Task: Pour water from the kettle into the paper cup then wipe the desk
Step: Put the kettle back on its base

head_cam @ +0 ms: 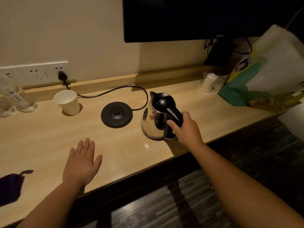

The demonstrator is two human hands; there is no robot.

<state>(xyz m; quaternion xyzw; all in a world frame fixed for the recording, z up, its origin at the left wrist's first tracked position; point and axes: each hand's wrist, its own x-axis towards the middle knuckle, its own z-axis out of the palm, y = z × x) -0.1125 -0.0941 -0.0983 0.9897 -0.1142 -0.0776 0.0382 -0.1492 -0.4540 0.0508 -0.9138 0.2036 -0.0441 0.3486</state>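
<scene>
A steel kettle [152, 122] with a black lid and handle stands on the wooden desk [49, 139], right of its round black base [116, 114]. My right hand [185, 127] is closed around the kettle's handle. A white paper cup [67, 102] stands upright at the back left, apart from the kettle. My left hand [81, 162] lies flat and open over the desk near the front edge, holding nothing. A dark purple cloth [10, 186] lies at the front left corner.
The base's cable [115, 90] runs to a wall socket [62, 75]. Clear plastic bottles [14, 97] stand at far left. A wrapped stack of cups [208, 83] and a green-and-white bag [256, 76] sit at the right. A dark screen [197, 17] hangs above.
</scene>
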